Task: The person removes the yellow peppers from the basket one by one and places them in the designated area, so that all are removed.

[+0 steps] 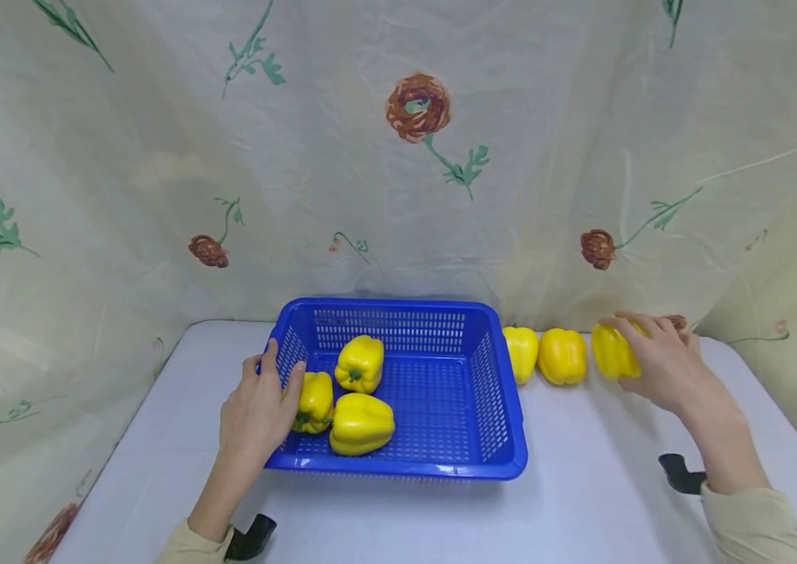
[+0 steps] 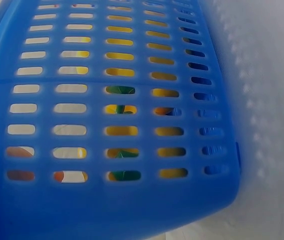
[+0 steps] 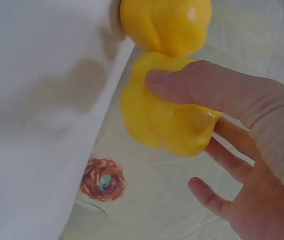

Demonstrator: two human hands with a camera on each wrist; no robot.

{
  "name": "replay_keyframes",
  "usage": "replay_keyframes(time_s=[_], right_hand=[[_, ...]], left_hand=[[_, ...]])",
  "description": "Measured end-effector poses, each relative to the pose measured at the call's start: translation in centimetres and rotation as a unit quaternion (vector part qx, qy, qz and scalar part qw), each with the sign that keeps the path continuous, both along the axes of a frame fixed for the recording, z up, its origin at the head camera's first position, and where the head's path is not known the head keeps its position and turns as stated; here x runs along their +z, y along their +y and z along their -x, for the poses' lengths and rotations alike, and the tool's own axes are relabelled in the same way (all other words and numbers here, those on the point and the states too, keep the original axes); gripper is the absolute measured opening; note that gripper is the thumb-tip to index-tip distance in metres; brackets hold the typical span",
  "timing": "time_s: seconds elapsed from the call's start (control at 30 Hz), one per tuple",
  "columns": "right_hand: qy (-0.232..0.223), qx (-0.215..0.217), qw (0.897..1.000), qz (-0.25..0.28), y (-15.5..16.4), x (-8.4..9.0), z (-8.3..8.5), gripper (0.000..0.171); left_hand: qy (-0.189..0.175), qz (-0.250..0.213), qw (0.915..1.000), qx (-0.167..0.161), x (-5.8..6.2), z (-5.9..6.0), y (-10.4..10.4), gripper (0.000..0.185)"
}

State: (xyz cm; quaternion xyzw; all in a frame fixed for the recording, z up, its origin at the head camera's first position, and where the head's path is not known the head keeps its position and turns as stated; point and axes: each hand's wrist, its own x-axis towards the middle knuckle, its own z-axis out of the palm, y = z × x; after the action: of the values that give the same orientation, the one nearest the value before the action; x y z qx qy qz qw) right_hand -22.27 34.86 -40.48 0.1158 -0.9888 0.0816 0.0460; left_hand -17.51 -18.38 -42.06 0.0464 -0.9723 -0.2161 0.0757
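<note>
My right hand [image 1: 666, 364] grips a yellow bell pepper [image 1: 613, 352] at the right of the table, its thumb [image 3: 182, 87] across the near side and the fingers partly hidden behind. Another yellow pepper [image 3: 167, 22] lies right beside the held one in the right wrist view. My left hand [image 1: 257, 407] holds the left rim of the blue plastic basket [image 1: 434, 470], with the thumb on the inner side. Inside the basket sit three yellow peppers: one at the back [image 1: 359, 364], one at the front [image 1: 362, 424] and one at the left [image 1: 314, 403], partly hidden by the hand.
Two more yellow peppers [image 1: 562, 356] stand in a row between the basket and my right hand, one [image 1: 521, 354] close against the basket's right side. A flower-patterned cloth [image 1: 342, 157] hangs behind the white table [image 1: 582, 501].
</note>
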Motion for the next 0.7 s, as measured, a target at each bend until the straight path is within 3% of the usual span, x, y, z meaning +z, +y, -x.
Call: replay_keyframes(time_s=[0.27,0.7], right_hand=[[-0.043,-0.001,0.999,0.013,0.3,-1.3,0.8,0.084],[-0.066,-0.012,0.998,0.021,0.3,-2.4,1.6,0.086]], left_hand=[[0.004,0.000,1.0000,0.002,-0.1,-0.1,0.0,0.072],[0.002,0.000,1.0000,0.000,0.0,0.0,0.0,0.073]])
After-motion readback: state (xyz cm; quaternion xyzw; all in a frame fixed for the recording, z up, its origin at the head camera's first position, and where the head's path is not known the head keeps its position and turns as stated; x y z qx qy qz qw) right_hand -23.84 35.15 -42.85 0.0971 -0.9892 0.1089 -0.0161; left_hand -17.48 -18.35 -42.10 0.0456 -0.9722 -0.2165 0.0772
